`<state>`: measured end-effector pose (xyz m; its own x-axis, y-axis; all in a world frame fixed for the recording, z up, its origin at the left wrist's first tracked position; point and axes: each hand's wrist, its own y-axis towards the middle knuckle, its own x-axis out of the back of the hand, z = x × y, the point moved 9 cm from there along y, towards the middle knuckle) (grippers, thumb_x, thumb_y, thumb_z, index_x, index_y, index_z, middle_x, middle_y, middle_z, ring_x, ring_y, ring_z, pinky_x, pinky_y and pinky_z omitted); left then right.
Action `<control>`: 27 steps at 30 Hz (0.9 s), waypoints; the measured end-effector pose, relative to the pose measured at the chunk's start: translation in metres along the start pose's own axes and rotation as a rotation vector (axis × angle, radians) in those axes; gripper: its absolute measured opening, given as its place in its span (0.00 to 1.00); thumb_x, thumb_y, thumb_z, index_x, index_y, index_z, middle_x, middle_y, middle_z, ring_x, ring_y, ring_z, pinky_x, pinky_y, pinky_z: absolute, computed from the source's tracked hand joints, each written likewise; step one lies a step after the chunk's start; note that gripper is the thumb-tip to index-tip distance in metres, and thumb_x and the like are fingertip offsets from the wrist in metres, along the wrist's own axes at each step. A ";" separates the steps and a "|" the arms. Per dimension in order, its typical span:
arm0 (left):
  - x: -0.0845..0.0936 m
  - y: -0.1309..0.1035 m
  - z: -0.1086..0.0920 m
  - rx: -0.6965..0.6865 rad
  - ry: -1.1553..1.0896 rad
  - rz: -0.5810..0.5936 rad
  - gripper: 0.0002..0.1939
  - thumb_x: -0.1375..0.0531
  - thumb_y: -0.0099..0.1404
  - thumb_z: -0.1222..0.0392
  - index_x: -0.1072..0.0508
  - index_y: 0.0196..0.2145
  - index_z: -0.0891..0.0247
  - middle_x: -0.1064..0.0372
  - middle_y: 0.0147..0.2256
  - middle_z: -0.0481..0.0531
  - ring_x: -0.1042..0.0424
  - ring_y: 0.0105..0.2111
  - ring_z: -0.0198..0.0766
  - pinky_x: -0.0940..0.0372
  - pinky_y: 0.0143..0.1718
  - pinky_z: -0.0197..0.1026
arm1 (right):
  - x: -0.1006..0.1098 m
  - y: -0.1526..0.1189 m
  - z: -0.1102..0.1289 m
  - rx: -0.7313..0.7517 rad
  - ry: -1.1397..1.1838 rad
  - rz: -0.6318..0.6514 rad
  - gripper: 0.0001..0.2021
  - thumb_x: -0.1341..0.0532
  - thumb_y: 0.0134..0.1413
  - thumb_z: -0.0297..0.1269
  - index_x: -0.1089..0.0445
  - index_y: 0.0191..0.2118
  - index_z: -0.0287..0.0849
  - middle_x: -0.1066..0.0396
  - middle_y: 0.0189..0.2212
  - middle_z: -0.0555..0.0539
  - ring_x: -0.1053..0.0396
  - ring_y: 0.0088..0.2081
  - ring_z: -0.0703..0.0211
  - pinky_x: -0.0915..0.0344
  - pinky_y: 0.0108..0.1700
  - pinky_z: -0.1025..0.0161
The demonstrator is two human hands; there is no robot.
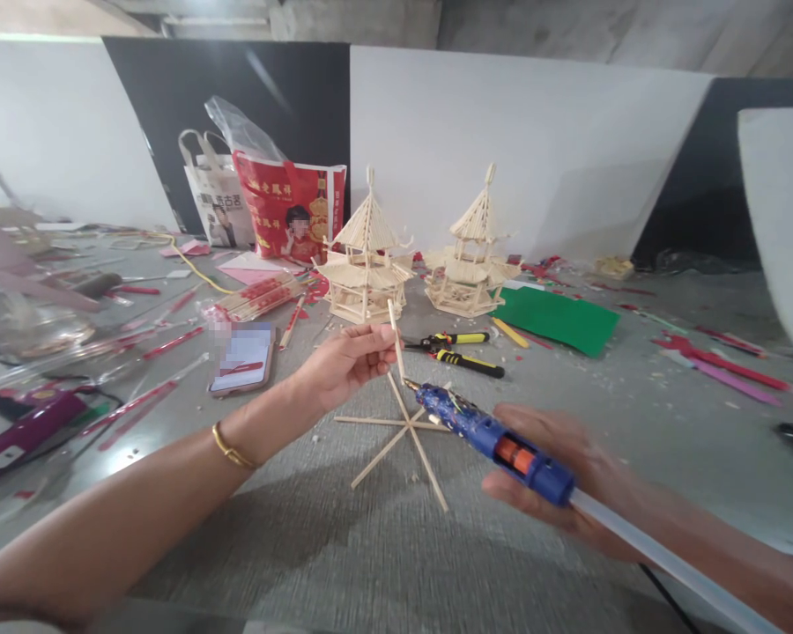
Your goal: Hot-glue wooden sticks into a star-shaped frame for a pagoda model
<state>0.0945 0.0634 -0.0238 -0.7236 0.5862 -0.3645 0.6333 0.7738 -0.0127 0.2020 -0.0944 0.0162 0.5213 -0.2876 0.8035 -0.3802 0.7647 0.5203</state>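
Observation:
Between its thumb and fingers my left hand (355, 359) pinches a short wooden stick (397, 339), held tilted above the table. My right hand (555, 467) is wrapped round a blue hot glue gun (482, 431), its metal nozzle at the stick's lower end. A long translucent glue stick (661, 546) runs out of the back of the gun. Below them, thin wooden sticks joined at the centre form a star (429, 474) lying flat on the table; the gun hides part of it.
Two wooden-stick pagoda models (368, 269) stand at the back, near yellow-and-black pliers (469, 359) and a green sheet (555, 319). To the left lie a phone (243, 357), bundled sticks (257, 298) and a purple power strip (30, 436). A red bag (291, 207) stands behind.

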 end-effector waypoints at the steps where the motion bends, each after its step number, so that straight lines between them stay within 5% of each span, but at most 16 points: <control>1: 0.000 0.000 0.000 0.001 0.001 0.003 0.07 0.35 0.53 0.63 0.29 0.26 0.68 0.32 0.21 0.46 0.34 0.22 0.25 0.39 0.25 0.29 | 0.000 0.000 0.002 0.015 0.006 0.004 0.16 0.50 0.59 0.52 0.40 0.28 0.46 0.36 0.22 0.51 0.36 0.22 0.62 0.41 0.23 0.64; 12: -0.005 -0.002 0.007 0.028 -0.027 0.047 0.06 0.35 0.53 0.64 0.29 0.26 0.68 0.32 0.21 0.46 0.34 0.21 0.25 0.40 0.24 0.30 | 0.003 0.003 0.010 0.086 -0.043 -0.003 0.12 0.46 0.59 0.44 0.45 0.28 0.45 0.42 0.21 0.55 0.42 0.21 0.66 0.46 0.22 0.65; 16: -0.005 -0.003 0.013 0.066 -0.005 0.053 0.08 0.34 0.51 0.63 0.30 0.26 0.68 0.34 0.21 0.45 0.35 0.21 0.25 0.40 0.25 0.30 | 0.026 0.007 -0.002 0.064 -0.150 -0.158 0.13 0.45 0.59 0.47 0.45 0.29 0.46 0.41 0.22 0.54 0.41 0.21 0.64 0.44 0.24 0.64; 19: -0.002 -0.004 0.007 0.103 0.201 0.082 0.09 0.33 0.49 0.61 0.29 0.25 0.68 0.33 0.22 0.45 0.36 0.21 0.25 0.42 0.25 0.31 | 0.054 0.004 -0.028 0.058 -0.354 -0.321 0.14 0.46 0.59 0.50 0.44 0.30 0.46 0.39 0.23 0.52 0.39 0.24 0.62 0.43 0.26 0.63; 23: -0.002 -0.003 -0.016 0.042 0.873 0.154 0.06 0.36 0.49 0.62 0.26 0.26 0.67 0.32 0.22 0.45 0.37 0.21 0.27 0.44 0.25 0.33 | 0.044 -0.019 -0.096 -0.025 -0.646 -0.092 0.24 0.55 0.58 0.61 0.41 0.30 0.43 0.35 0.25 0.46 0.35 0.27 0.56 0.43 0.26 0.61; 27: -0.021 -0.004 -0.021 -0.116 1.447 0.300 0.04 0.39 0.50 0.65 0.24 0.26 0.65 0.32 0.20 0.44 0.36 0.22 0.28 0.45 0.26 0.32 | 0.019 -0.070 -0.168 -0.284 -0.689 0.211 0.34 0.64 0.53 0.68 0.38 0.29 0.42 0.33 0.26 0.41 0.32 0.27 0.51 0.43 0.25 0.58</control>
<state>0.1014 0.0528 0.0038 -0.2551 0.3941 0.8830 0.8305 0.5569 -0.0086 0.3671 -0.0566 -0.0540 -0.1685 -0.3418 0.9246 -0.1601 0.9350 0.3165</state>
